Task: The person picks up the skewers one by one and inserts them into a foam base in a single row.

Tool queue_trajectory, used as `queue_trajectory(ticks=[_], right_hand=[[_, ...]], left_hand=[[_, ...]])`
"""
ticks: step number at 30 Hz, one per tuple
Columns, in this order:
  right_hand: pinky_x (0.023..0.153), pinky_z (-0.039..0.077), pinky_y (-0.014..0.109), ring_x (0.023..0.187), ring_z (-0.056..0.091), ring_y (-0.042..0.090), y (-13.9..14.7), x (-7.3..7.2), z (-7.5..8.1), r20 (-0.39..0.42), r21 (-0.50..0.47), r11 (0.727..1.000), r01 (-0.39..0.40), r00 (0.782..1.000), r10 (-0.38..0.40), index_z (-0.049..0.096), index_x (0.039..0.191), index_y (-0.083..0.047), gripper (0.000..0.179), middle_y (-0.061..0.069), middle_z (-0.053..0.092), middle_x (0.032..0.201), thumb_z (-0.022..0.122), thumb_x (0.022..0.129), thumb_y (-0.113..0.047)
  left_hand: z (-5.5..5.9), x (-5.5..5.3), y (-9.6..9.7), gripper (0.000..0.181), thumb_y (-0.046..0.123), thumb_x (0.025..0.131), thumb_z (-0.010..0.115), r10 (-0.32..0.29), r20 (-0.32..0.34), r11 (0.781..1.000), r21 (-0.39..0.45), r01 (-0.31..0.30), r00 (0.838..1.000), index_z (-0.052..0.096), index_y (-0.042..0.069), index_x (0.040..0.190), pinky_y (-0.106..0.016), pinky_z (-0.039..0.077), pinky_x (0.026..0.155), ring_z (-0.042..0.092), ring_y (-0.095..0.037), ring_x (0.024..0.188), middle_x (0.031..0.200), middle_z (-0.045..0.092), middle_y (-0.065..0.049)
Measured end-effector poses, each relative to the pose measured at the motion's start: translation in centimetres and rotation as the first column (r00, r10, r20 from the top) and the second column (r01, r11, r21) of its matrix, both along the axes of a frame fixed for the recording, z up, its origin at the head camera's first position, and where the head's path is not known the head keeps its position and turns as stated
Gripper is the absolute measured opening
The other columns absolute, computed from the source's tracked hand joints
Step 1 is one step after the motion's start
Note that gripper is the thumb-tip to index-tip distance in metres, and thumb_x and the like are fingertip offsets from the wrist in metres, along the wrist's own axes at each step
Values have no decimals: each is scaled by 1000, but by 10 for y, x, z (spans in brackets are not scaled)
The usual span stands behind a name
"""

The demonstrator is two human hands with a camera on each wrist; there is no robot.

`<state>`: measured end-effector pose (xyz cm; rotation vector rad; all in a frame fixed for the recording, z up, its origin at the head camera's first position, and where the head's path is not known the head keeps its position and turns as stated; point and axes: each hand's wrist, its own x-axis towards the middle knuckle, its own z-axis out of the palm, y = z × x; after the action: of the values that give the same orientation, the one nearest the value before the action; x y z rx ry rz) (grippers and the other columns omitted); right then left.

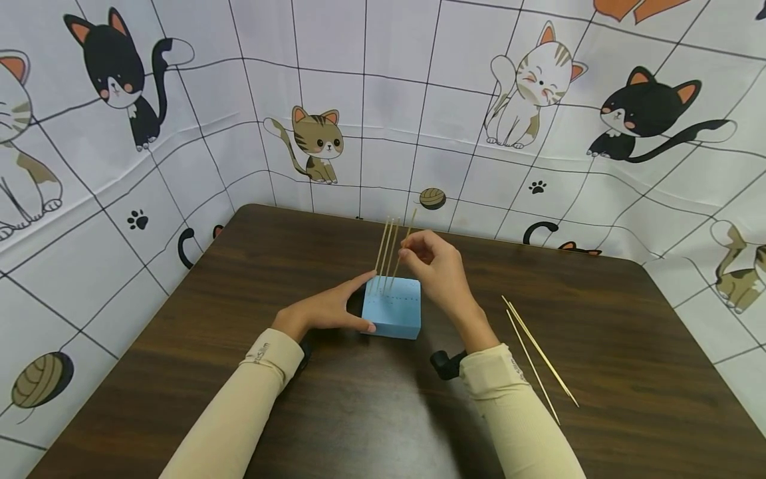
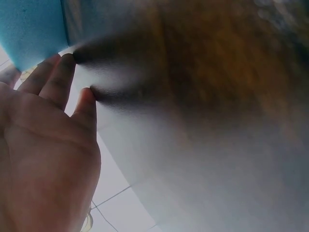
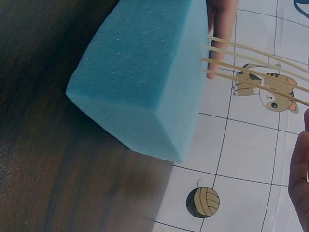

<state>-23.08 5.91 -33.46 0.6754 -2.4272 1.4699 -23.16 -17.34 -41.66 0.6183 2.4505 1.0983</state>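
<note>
A light blue foam block (image 1: 391, 313) sits on the dark wooden table, with rows of small marks on its top. My left hand (image 1: 326, 309) holds the block from its left, thumb at the near side and index finger at the far corner. Three thin wooden skewers (image 1: 383, 251) stand in the block's top near its left side. My right hand (image 1: 439, 269) pinches another skewer (image 1: 412, 223) between thumb and fingers, and its lower end meets the block's top. In the right wrist view these skewers (image 3: 260, 82) stick out of the block side by side.
Several loose skewers (image 1: 538, 352) lie on the table (image 1: 628, 346) to the right of my right forearm. A white curtain (image 1: 395, 100) with grid lines and cartoon cats hangs behind and around the table's far edges.
</note>
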Motion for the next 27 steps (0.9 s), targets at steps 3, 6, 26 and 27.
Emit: queue_trajectory(ticks=[3,6,26,27], right_hand=[[78,54,33,87,66,20,1,0,-2,-2,5,1000,5,1000,-5,66,106,-3,13,9,69,99,66,96,-12],[79,54,33,88,67,20,1,0,-4,3,13,1000,6,1000,-6,66,106,-3,13,9,69,99,66,96,-11],[79,54,39,93,70,29,4,2,-15,136,-11,1000,-24,990,25,60,117,-7,19,11,69,103,61,99,-14],[79,54,39,93,70,30,5,2,-16,147,-13,1000,-19,989,21,59,118,-7,20,11,69,104,61,100,-15]], left_hand=[[1,0,0,110,46,80,80,-2,5,1000,2,2,1000,8,29,161,-55,19,120,13,-27,152,166,9,-2],[2,0,1,109,48,80,80,-1,1,1000,-4,1,1000,9,29,161,-55,19,119,14,-27,152,166,10,-2],[3,0,2,109,47,81,79,-6,1,1000,-6,6,1000,8,27,161,-57,19,119,14,-31,152,166,10,-6],[3,0,1,110,47,81,79,-1,4,1000,-6,1,1000,8,27,161,-57,19,119,14,-31,152,166,10,-6]])
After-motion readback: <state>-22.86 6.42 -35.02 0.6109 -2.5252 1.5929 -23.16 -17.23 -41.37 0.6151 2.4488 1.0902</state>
